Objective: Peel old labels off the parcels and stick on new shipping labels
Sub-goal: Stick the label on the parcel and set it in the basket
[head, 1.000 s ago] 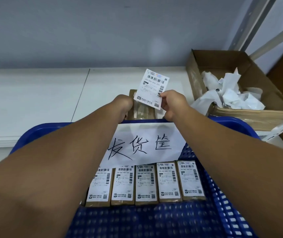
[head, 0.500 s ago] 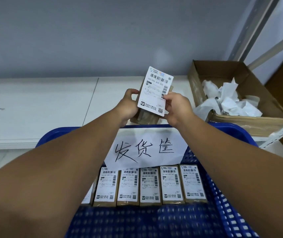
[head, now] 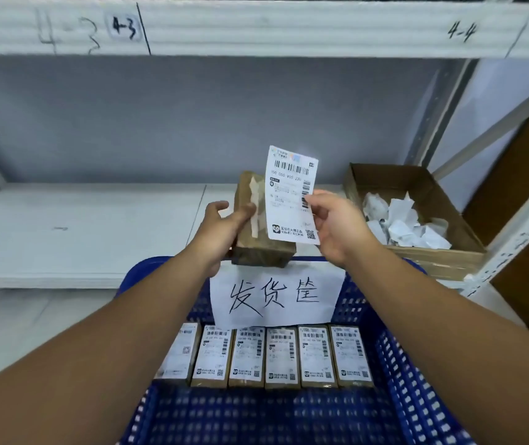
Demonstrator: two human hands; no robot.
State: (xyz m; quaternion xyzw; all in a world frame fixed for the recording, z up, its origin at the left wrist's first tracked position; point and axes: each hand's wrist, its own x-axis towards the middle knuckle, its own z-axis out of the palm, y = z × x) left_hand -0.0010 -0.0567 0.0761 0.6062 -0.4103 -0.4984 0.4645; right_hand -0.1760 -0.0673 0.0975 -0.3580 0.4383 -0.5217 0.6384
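Note:
My left hand (head: pixel 221 228) grips a small brown parcel (head: pixel 258 242) above the far rim of the blue basket (head: pixel 410 380); a torn strip of label remnant runs down the parcel's face. My right hand (head: pixel 337 226) pinches a white shipping label (head: pixel 288 200) by its right edge, held upright just right of the parcel and overlapping it. Several brown parcels with white labels (head: pixel 280 356) stand in a row inside the basket.
A handwritten paper sign (head: pixel 276 295) hangs on the basket's far wall. A cardboard box (head: pixel 433 258) with crumpled peeled paper (head: pixel 401 223) sits on the white shelf (head: pixel 80 232) at the right. An upper shelf beam (head: pixel 256 27) runs overhead, and a metal upright (head: pixel 443 110) rises at right.
Both hands have risen with parcel and label. The label stands more upright and sits further right, baring the parcel's face. The view has tilted up, showing the upper shelf.

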